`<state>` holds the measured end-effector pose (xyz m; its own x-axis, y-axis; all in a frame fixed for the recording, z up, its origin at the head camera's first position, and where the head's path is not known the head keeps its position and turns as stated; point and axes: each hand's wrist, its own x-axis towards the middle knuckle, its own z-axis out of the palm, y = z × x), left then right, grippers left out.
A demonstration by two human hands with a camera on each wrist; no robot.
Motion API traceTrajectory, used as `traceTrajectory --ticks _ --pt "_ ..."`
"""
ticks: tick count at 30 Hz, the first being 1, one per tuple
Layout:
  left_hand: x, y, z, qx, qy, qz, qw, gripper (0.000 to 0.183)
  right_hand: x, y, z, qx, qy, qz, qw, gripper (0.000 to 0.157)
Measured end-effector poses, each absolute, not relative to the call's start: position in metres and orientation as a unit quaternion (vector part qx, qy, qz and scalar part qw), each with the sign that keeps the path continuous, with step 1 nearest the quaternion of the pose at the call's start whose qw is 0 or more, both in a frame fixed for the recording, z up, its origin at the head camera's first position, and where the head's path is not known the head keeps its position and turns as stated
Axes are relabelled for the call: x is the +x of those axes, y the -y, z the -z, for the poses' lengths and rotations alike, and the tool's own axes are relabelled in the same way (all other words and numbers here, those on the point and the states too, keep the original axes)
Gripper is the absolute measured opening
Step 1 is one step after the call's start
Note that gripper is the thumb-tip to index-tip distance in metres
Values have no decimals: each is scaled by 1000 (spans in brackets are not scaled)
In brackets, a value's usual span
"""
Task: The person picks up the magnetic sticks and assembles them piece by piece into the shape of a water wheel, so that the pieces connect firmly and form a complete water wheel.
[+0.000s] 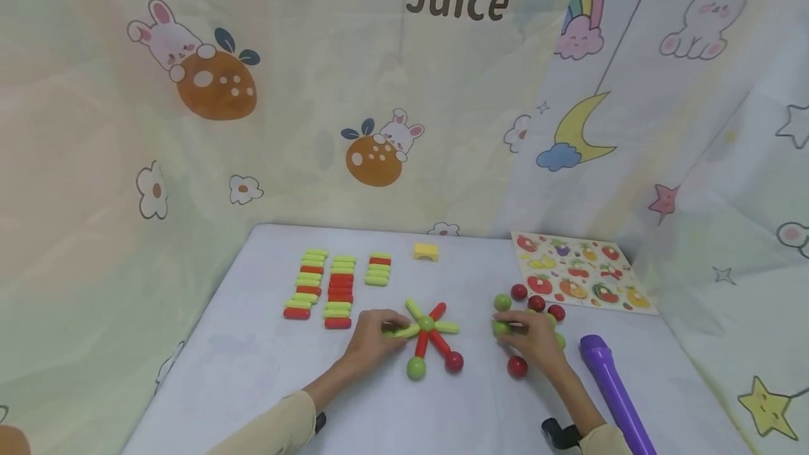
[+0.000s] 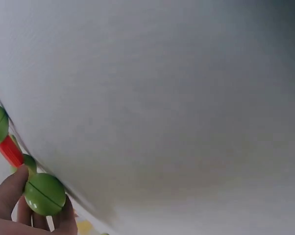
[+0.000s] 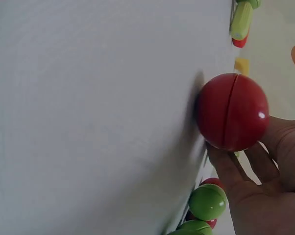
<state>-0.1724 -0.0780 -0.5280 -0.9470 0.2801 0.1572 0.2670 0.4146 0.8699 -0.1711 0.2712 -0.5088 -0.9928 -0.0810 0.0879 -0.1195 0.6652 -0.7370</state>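
Note:
A star-shaped build of red and light green rods spreads from a green hub ball (image 1: 427,324). One lower red rod ends in a green ball (image 1: 416,368), the other in a red ball (image 1: 454,361). My left hand (image 1: 374,338) grips a green ball (image 2: 44,196) at the end of the left light green rod (image 1: 407,331). On the right, my right hand (image 1: 536,338) pinches another green ball (image 1: 501,328) at the table. A loose red ball (image 1: 517,367) lies just in front of that hand and hides part of it in the right wrist view.
Rows of red and light green rods (image 1: 341,278) lie at the left back, near a yellow arch block (image 1: 426,252). Several loose balls (image 1: 536,302) sit around my right hand. A fruit picture board (image 1: 584,269) and a purple microphone-shaped stick (image 1: 616,392) lie at the right.

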Motion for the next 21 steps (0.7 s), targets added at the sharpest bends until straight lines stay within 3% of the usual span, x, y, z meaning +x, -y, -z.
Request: traceTrajectory --ticks 10,21 --pt "-166 88 527 153 -851 -501 33 31 -183 -246 505 169 864 -474 -26 37" --pt "-169 86 527 186 -863 -470 17 32 -192 -226 515 210 912 -352 -25 43"
